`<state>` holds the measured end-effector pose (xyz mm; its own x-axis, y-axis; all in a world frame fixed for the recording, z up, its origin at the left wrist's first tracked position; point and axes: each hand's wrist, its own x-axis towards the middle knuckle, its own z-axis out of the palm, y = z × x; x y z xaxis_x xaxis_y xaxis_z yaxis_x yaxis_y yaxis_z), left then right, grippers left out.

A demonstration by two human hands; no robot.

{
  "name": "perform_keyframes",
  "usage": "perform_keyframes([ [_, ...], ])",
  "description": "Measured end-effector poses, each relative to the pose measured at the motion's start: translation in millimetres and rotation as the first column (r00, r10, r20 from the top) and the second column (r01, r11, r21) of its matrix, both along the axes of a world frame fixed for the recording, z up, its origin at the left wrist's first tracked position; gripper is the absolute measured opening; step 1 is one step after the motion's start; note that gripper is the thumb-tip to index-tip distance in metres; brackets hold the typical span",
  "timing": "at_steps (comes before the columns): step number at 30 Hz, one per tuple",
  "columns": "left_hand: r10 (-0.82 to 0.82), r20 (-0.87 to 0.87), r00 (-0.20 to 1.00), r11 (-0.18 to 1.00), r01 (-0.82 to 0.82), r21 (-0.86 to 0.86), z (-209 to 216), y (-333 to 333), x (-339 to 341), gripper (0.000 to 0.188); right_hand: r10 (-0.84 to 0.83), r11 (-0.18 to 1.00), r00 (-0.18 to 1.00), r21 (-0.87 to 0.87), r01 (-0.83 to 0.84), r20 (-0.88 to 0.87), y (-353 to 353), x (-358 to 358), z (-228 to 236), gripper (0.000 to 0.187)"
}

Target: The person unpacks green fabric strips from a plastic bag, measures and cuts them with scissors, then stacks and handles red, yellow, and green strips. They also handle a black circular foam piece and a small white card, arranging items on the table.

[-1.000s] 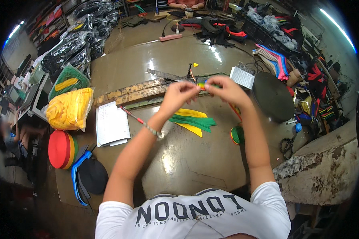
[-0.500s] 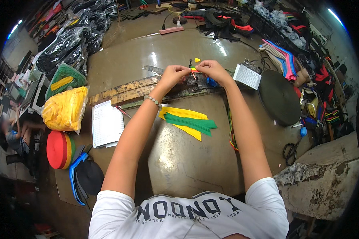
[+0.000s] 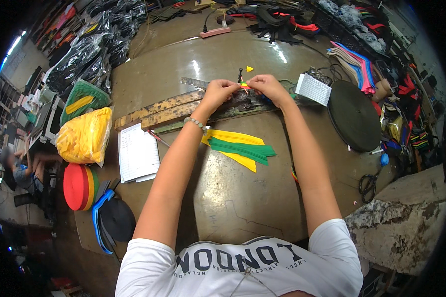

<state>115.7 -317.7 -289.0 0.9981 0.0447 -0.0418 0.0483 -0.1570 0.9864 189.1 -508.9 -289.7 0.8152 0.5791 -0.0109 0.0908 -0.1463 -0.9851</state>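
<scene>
My left hand (image 3: 220, 93) and my right hand (image 3: 269, 89) meet above a worn metal-and-wood fixture (image 3: 171, 110). Between their pinched fingertips runs a short piece of red, yellow and green striped webbing (image 3: 244, 85). A black upright bolt (image 3: 240, 74) stands just behind it. Fingers hide the webbing's ends. Closer to me, green zipper strips (image 3: 240, 149) lie across yellow zipper strips (image 3: 248, 163) on the table. A small yellow scrap (image 3: 250, 69) rests beyond my right fingertips.
At left sit a bag of yellow material (image 3: 84, 137), a ruled notebook (image 3: 138, 153), a striped webbing roll (image 3: 77, 187) and a black roll (image 3: 115, 220). Rightward are a large dark roll (image 3: 354, 116), a white gridded block (image 3: 313, 89) and black scissors (image 3: 367, 187). A power strip (image 3: 215, 32) lies at the back.
The whole view has shifted slightly rightward. Both hands stay at the fixture with the striped webbing between them; the blue item by my right hand is now mostly covered.
</scene>
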Motion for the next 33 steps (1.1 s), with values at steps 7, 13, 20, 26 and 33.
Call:
perform_keyframes([
  [7, -0.008, 0.006, 1.0, 0.999, 0.008, 0.047, -3, -1, 4, 0.023, -0.037, 0.999, 0.999, -0.005, 0.037, 0.009, 0, -1, -6, 0.018],
  [13, 0.029, 0.02, 0.999, 0.988, -0.032, 0.154, -5, -2, 5, 0.024, -0.02, 0.999, 1.0, -0.03, 0.02, 0.003, 0, 2, -13, 0.017],
  [20, 0.059, 0.086, 0.995, 0.977, -0.076, 0.201, -10, 2, 2, 0.024, -0.051, 0.99, 0.996, -0.125, 0.059, 0.069, -6, -5, 2, 0.021],
  [26, 0.418, 0.447, 0.791, 0.847, -0.518, 0.123, 20, 36, -9, 0.044, -0.089, 0.995, 0.983, -0.027, 0.094, 0.163, -28, -32, 51, 0.027],
  [33, 0.059, 0.134, 0.989, 0.91, 0.002, -0.414, 44, -27, -52, 0.037, 0.092, 0.95, 0.994, 0.293, -0.107, 0.063, 9, -76, 79, 0.036],
])
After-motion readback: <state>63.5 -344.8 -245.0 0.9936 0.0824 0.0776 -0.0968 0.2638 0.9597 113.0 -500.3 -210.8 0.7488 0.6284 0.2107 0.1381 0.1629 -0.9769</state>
